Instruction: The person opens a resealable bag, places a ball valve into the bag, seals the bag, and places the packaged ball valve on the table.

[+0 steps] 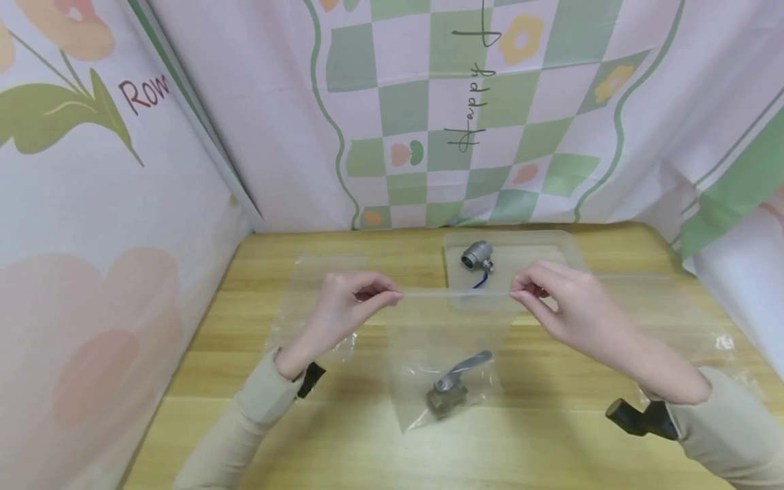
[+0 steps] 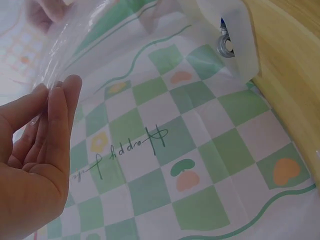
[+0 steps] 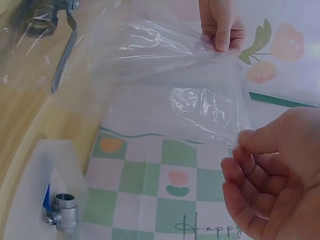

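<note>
Between my two hands hangs a clear plastic bag, its top edge stretched straight. Inside, near the bottom, lies a ball valve with a grey lever handle. My left hand pinches the top left corner between thumb and fingers. At the top right corner, my right hand pinches the same edge. The right wrist view shows the bag's wrinkled film running between both hands, with the bagged valve at upper left. Only part of the film shows in the left wrist view.
Behind the bag, a translucent tray holds another ball valve with a blue lever. Another clear bag lies flat on the wooden table at left; clear plastic lies at right. A patterned curtain stands behind the table.
</note>
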Motion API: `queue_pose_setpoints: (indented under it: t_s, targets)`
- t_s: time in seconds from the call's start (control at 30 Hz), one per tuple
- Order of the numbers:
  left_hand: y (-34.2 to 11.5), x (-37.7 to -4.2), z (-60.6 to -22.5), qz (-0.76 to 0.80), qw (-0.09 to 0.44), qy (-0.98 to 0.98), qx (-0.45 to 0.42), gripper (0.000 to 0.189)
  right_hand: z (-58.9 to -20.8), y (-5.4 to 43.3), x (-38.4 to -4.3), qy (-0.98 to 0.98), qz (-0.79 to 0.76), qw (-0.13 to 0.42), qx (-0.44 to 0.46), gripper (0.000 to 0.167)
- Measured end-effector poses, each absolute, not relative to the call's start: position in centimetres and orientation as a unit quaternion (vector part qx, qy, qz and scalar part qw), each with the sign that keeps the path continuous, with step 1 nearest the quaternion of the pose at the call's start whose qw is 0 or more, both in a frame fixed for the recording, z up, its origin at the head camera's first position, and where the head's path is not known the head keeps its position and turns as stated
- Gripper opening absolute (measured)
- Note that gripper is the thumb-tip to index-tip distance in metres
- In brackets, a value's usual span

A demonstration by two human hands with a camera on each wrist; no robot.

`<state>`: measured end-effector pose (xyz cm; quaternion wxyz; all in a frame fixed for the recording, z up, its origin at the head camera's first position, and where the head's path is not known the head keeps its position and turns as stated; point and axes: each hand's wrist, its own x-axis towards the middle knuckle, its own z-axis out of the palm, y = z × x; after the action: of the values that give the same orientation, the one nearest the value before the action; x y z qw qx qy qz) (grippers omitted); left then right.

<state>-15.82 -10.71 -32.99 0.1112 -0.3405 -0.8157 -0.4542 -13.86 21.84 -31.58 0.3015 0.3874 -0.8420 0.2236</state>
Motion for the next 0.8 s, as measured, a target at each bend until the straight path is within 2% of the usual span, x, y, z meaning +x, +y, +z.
queue_pose_setpoints:
  t_s: [0.07,0.4,0.8]
  targets:
    - [-10.9,-15.8,-32.7,-0.456,0.118,-0.814,-0.34,0.005,-31.2,21.8,-13.6,-0.847,0.221,0.302,0.378,0.051]
    - [-11.6,-15.7,-32.1,-0.464,0.161,-0.806,-0.331,0.007,-30.4,22.1,-13.2,-0.846,0.225,0.319,0.364,0.053]
    - [-11.7,-15.8,-32.2,-0.477,0.143,-0.806,-0.319,0.005,-30.4,22.5,-13.2,-0.839,0.241,0.308,0.378,0.052]
